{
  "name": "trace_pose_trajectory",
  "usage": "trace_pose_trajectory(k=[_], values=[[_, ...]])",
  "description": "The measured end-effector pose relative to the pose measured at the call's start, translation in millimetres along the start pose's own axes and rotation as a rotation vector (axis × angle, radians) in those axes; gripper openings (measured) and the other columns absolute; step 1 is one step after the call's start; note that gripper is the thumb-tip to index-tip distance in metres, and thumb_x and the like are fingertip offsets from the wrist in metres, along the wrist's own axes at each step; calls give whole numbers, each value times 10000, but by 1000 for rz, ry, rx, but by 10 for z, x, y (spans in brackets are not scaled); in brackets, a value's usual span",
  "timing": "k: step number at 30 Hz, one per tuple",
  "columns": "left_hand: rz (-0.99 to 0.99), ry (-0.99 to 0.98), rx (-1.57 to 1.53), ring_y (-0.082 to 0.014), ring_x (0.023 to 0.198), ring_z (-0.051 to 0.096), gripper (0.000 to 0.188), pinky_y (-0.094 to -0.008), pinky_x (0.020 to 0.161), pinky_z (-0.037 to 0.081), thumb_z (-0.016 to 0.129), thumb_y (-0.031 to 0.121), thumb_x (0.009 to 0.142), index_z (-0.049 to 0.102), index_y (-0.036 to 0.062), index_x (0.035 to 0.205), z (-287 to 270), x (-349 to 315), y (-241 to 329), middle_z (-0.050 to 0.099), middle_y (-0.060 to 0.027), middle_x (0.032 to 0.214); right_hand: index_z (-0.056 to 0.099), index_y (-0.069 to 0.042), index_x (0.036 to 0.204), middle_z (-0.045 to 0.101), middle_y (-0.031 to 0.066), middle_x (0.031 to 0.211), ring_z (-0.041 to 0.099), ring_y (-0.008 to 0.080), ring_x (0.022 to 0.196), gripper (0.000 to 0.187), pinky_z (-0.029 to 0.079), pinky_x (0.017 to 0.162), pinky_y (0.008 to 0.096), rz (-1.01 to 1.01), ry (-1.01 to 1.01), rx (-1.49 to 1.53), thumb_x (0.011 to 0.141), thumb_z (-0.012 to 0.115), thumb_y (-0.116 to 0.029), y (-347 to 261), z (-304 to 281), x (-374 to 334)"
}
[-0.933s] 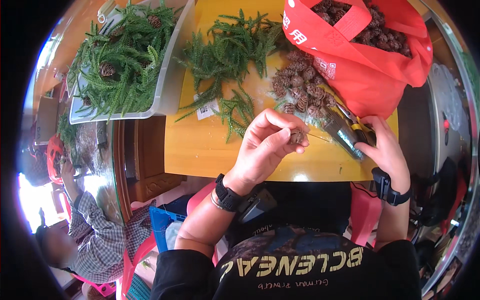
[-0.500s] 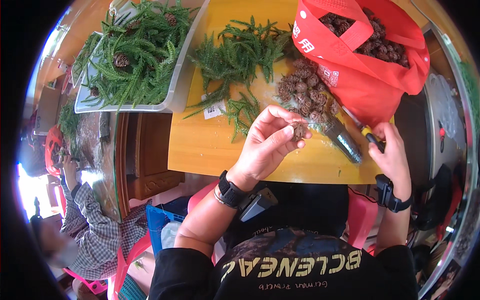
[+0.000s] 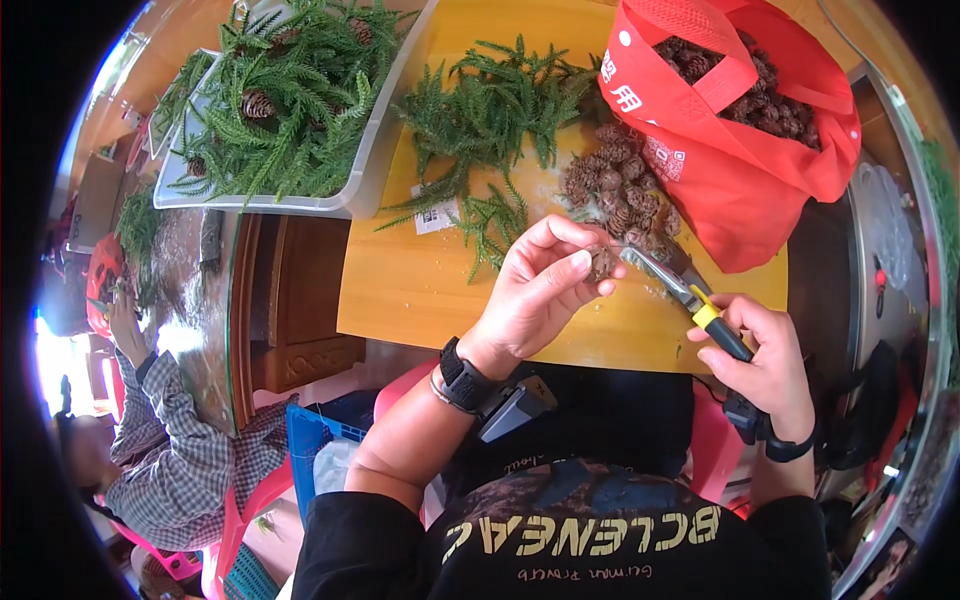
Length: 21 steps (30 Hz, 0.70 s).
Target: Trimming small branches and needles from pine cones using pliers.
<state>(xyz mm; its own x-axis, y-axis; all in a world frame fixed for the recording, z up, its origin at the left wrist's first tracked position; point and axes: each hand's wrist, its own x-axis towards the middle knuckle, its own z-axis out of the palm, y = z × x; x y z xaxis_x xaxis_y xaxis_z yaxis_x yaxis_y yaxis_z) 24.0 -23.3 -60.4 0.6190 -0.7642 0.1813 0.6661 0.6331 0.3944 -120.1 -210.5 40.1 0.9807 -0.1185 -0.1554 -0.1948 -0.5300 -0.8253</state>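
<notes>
Between thumb and fingers, my left hand (image 3: pixel 548 285) pinches a small brown pine cone (image 3: pixel 601 262) above the near part of the yellow table. My right hand (image 3: pixel 758 355) is closed round the black and yellow handles of long-nose pliers (image 3: pixel 690 297). Their metal jaws reach left to the edge of the held cone, where a thin wire showed a moment ago; whether the jaws grip it is too small to tell. Just beyond lies a heap of pine cones (image 3: pixel 625 190). Green artificial pine sprigs (image 3: pixel 500 110) spread to its left.
A red fabric bag (image 3: pixel 740 180) full of cones stands at the right back. The clear plastic bin (image 3: pixel 365 180) at the left back holds green sprigs and cones. A white label (image 3: pixel 437 217) lies on the yellow table (image 3: pixel 420 290). Another person in a checked sleeve (image 3: pixel 180 440) sits far left.
My right hand has turned and brought the pliers left, so their jaws now meet the cone's edge. My left hand keeps holding the cone in nearly the same spot.
</notes>
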Motion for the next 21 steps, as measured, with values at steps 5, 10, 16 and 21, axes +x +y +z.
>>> trace_pose_trajectory(k=[5,10,16,21], values=[[10,20,-7,-221,920,599,123,-308,756,500,566,35,868,545,62,986,17,-16,11,580,-105,1043,410,-31,707,668,139,789,573,127,914,215,434,811,283,-47,-13,13,694,623,-5,4,54,55],[8,48,34,-207,906,596,118,-308,754,497,578,25,857,549,61,966,44,-14,12,579,-94,1020,432,-21,678,599,106,700,599,165,799,224,458,803,308,-31,84,8,680,656,-10,14,121,57],[81,91,226,-207,867,598,124,-301,717,495,602,29,832,542,50,938,30,-8,-8,568,-110,1024,436,-19,645,456,60,586,511,147,614,232,469,743,290,-128,206,-141,674,666,-14,-1,122,63],[148,87,386,-175,826,590,96,-300,713,485,600,18,826,556,46,906,41,16,-15,585,-105,973,443,-2,655,432,77,596,503,210,585,238,476,745,321,-73,233,-178,664,680,-7,-60,122,20]])
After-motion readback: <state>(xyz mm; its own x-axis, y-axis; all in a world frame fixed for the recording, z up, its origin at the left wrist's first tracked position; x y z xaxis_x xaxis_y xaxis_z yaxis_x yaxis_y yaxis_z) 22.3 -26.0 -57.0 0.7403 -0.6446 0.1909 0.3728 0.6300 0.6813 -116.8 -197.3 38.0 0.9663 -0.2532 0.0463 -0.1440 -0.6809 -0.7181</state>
